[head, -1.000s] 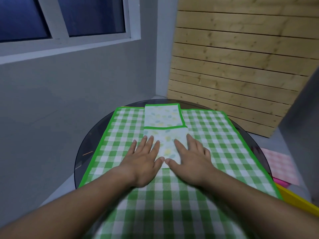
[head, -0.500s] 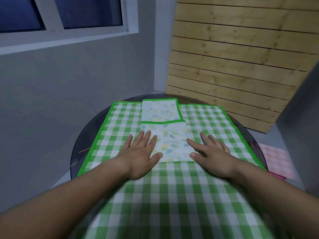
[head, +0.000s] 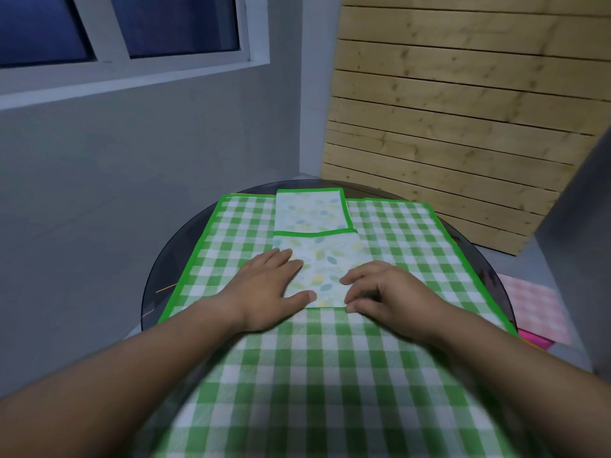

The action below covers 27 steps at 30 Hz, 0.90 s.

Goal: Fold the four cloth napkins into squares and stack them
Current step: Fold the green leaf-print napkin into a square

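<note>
A folded leaf-print napkin [head: 325, 262] lies in the middle of a large green checked cloth [head: 406, 246] that is spread flat over the round table. My left hand [head: 267, 289] presses flat on the napkin's left edge, fingers straight. My right hand [head: 390, 292] is at the napkin's near right corner with its fingers curled, and thumb and fingertips pinch the edge there. A second folded leaf-print napkin [head: 310, 209] with a green border lies just beyond, touching the first one's far edge.
The dark round glass table [head: 172, 252] shows around the checked cloth. A pink checked cloth [head: 535, 305] lies lower down at the right, beside a pink and yellow object [head: 535, 340]. A wooden plank wall [head: 463, 127] stands behind.
My right hand slid out to the napkin's right side, then came back to its near right corner and curled its fingers. My left hand stayed flat on the left edge.
</note>
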Available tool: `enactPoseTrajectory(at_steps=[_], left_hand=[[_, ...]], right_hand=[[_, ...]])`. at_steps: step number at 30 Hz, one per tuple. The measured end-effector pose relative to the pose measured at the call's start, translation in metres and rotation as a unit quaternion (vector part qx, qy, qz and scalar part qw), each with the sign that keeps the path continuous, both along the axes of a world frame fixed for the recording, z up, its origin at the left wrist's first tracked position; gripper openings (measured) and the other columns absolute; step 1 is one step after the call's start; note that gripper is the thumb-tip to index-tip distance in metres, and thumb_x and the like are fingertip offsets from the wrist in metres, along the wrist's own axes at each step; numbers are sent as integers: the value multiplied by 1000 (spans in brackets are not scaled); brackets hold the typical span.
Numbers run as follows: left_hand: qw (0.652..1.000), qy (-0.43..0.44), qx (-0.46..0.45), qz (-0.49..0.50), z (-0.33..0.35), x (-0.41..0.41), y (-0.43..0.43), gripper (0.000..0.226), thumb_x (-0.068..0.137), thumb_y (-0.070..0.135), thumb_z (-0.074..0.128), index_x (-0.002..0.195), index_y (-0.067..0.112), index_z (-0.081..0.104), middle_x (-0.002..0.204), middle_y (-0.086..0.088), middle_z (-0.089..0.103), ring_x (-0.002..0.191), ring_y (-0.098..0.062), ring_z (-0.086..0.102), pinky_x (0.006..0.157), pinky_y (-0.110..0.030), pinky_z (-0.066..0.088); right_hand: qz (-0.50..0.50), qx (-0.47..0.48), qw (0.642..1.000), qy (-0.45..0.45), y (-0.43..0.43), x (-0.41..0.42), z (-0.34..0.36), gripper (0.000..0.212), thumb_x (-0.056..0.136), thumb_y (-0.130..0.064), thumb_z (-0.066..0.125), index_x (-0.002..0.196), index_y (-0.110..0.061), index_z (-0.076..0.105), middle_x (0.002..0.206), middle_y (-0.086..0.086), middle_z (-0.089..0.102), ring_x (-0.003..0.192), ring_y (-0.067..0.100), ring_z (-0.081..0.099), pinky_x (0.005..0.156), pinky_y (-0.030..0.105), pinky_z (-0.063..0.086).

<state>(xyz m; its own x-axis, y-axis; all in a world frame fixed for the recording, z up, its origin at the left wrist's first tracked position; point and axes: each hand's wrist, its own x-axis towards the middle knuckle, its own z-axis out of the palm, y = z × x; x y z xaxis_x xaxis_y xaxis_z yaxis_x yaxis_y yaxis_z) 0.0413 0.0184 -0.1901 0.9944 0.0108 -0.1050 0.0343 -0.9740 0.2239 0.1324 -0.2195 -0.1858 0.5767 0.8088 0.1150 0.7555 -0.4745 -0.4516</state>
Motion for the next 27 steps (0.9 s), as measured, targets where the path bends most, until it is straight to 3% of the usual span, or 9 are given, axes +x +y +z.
enactPoseTrajectory(at_steps=[4,9,16,20,23,27], left_hand=[[1000,5,-25,1,0,0,3,80,91,73,36,157,29,21,167,4,8,153,-16,2,124,-39,9],[999,12,-51,6,0,-1,5,83,89,75,39,157,31,21,167,6,7,153,-14,0,124,-38,7],[994,-22,-105,-32,2,-5,12,74,83,80,43,148,45,38,164,9,19,153,-10,1,124,-38,5],[981,-74,-170,-58,9,-11,12,52,86,65,58,133,44,58,151,17,45,146,0,24,121,-32,21],[965,-110,-233,-55,19,-16,6,32,89,51,63,118,37,71,127,21,65,124,6,51,110,-29,41],[938,-116,-327,-23,30,-27,0,17,91,41,67,104,37,76,108,24,71,106,3,64,97,-30,51]], right_hand=[[19,-29,997,-63,0,-1,-1,14,94,-35,60,97,-28,72,127,-14,60,120,0,47,99,19,38],[35,-36,992,-116,3,-3,-7,15,97,-32,52,93,-25,65,127,-11,60,118,6,50,97,26,44],[-18,16,999,-22,2,-7,-2,13,98,-32,52,85,-34,55,123,-20,57,112,-7,47,93,17,39],[-34,39,999,5,2,-12,8,13,97,-33,53,84,-34,54,120,-23,57,110,-7,50,93,21,44],[-30,61,997,38,2,-19,18,15,96,-30,56,82,-36,56,117,-22,61,110,-4,55,96,27,48],[-41,135,983,116,-3,-29,35,10,91,-25,67,85,-33,66,109,-19,70,107,-4,61,93,25,48]])
